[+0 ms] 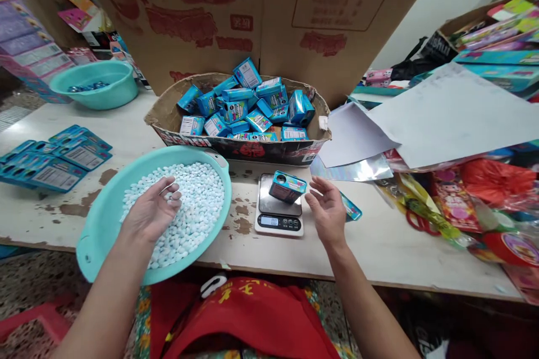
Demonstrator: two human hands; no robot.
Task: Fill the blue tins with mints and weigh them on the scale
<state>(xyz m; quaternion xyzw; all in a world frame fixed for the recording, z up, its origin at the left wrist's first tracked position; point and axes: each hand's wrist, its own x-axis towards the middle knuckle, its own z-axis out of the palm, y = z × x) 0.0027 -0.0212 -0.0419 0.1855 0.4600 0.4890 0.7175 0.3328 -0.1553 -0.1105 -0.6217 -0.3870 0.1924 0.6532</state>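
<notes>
Over the turquoise basin (95, 219) my left hand (154, 210) is turned partly upward, its fingers curled in around a few small white candies. Many more white candies (197, 202) fill the basin beneath it. A small digital scale (279, 223) stands right of the basin; its display seems to read 0.0. On its plate is a blue tin (288, 186), upright, with a dark round opening at the left of its top. My right hand (326, 207) is beside the tin, fingers apart and bent, holding nothing. Behind that hand lies a flat blue piece (351, 207), partly hidden.
A cut-down cardboard box (240, 148) of blue tins (236, 112) stands behind the scale. Flat blue packages (54, 160) lie at left, before a second turquoise basin (95, 90). White paper sheets (455, 112), red scissors (421, 223) and assorted packaging crowd the right.
</notes>
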